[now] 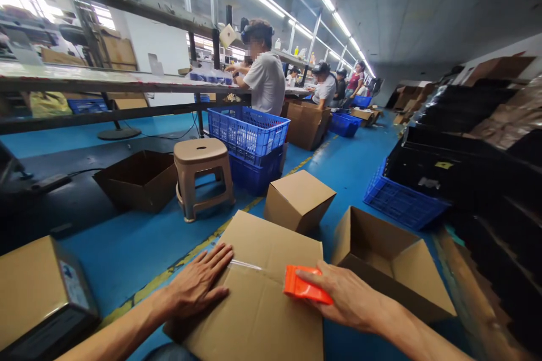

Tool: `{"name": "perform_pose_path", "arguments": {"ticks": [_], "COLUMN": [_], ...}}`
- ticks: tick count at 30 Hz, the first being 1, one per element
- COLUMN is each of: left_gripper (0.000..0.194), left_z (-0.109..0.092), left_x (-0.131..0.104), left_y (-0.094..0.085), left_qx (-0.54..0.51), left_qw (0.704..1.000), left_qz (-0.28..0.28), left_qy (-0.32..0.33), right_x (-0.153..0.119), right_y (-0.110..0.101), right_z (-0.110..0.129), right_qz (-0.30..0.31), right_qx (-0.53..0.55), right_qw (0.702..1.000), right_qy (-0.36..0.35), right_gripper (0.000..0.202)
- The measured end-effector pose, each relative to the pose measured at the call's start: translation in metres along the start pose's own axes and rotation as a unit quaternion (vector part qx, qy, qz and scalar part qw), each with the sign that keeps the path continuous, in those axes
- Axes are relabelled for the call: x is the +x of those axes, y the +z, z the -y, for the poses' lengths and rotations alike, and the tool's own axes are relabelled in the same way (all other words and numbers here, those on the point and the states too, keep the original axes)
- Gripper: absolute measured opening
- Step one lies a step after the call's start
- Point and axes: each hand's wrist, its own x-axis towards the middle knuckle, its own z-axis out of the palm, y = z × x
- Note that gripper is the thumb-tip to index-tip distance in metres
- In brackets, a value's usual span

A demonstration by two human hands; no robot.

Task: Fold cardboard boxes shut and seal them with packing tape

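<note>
In front of me a brown cardboard box stands on the floor with its flat top facing up. My left hand lies on the left part of that top, fingers stretched out. A short strip of clear tape shines near those fingertips, running along the seam. My right hand is wrapped round an orange tape dispenser, held low over the right part of the top. Whether the dispenser touches the cardboard, I cannot tell. The tape roll inside it is hidden.
Right of me stands an open carton, and a closed carton sits just beyond my box. A beige stool, stacked blue crates and a labelled box are to the left. Co-workers sit along the bench.
</note>
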Motion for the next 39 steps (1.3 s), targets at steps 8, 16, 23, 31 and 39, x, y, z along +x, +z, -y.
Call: {"name": "perform_pose_path", "arguments": {"ticks": [8,16,23,31,39], "left_gripper": [0.082,0.074,0.074,0.077,0.093], "left_z": [-0.022,-0.082,-0.071,-0.063,-0.105], "left_x": [0.024,0.066,0.074,0.084,0.114], "left_y": [0.019,0.045,0.047,0.059,0.083], "left_qx": [0.071,0.045,0.083,0.156,0.220], "left_qw": [0.993,0.981,0.974,0.959,0.902], "left_qz": [-0.066,-0.023,-0.048,-0.090,-0.246], "left_qy": [0.071,0.186,0.205,0.220,0.278], "right_x": [0.011,0.015,-0.024,-0.099,-0.045], "right_y": [-0.001,0.001,-0.002,0.032,0.018], "right_z": [0.012,0.006,-0.018,-0.071,-0.059], "right_qz": [-0.007,0.000,-0.002,0.039,0.068], "right_qx": [-0.051,-0.074,-0.062,-0.093,-0.089], "right_qw": [0.999,0.997,0.998,0.992,0.991], "right_qy": [0.009,0.019,0.017,0.081,0.080], "right_gripper": [0.037,0.038,0.042,0.045,0.040]}}
